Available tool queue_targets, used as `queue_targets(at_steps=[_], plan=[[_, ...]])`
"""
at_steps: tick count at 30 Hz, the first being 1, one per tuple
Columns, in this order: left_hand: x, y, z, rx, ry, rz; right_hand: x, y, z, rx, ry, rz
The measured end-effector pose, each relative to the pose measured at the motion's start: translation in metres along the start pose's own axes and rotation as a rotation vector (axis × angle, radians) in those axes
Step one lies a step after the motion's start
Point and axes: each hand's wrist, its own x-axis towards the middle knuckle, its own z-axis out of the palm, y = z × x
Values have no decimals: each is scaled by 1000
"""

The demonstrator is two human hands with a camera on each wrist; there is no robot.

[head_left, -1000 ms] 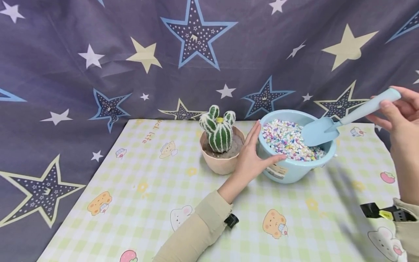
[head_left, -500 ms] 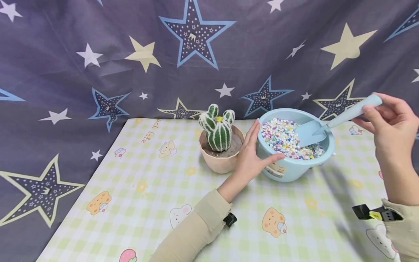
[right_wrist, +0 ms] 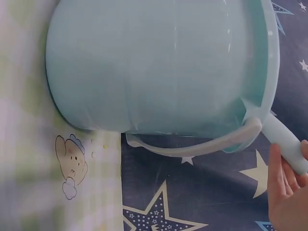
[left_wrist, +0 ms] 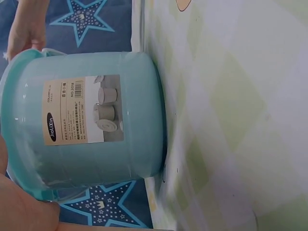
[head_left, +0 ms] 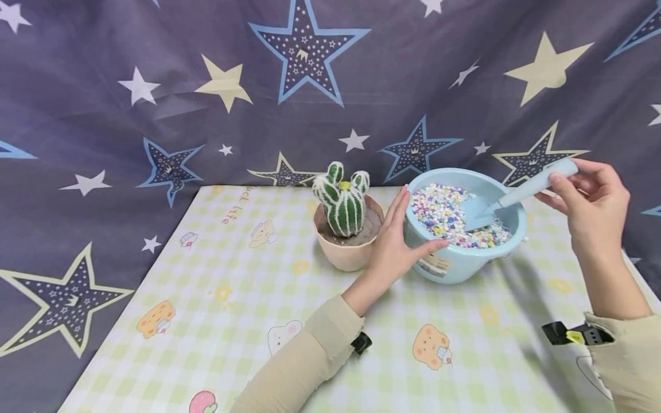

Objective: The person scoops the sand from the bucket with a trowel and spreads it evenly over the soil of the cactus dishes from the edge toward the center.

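A light blue bucket (head_left: pixel 465 267) stands on the table, well filled with small multicoloured pellets (head_left: pixel 439 206). My left hand (head_left: pixel 392 249) rests against its left side, fingers straight and spread, thumb along the front rim. In the left wrist view, part of that hand (left_wrist: pixel 29 209) shows at the rim beside the labelled bucket wall (left_wrist: pixel 139 110). My right hand (head_left: pixel 599 209) grips the end of a light blue trowel (head_left: pixel 534 184), which slants down to the left. Its blade's tip is sunk in the pellets. The right wrist view shows the trowel handle (right_wrist: pixel 288 144) rising past the rim.
A cactus (head_left: pixel 346 212) in a pale pink pot (head_left: pixel 346 258) stands just left of the bucket, close to my left hand. A checked cloth (head_left: pixel 232 344) covers the table. Behind hangs a dark curtain (head_left: pixel 170 51) with stars. The bucket's carrying handle (right_wrist: pixel 192 148) hangs down its side.
My right hand has moved left and down with the trowel, and the blade has gone deeper into the pellets. My left hand has stayed against the bucket.
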Motion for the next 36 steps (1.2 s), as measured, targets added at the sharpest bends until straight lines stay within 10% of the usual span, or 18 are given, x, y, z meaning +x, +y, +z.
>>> queue_targets(at_steps=[36], plan=[[1,-1,4,48,20,34,3,20,-18,149,-266,122]])
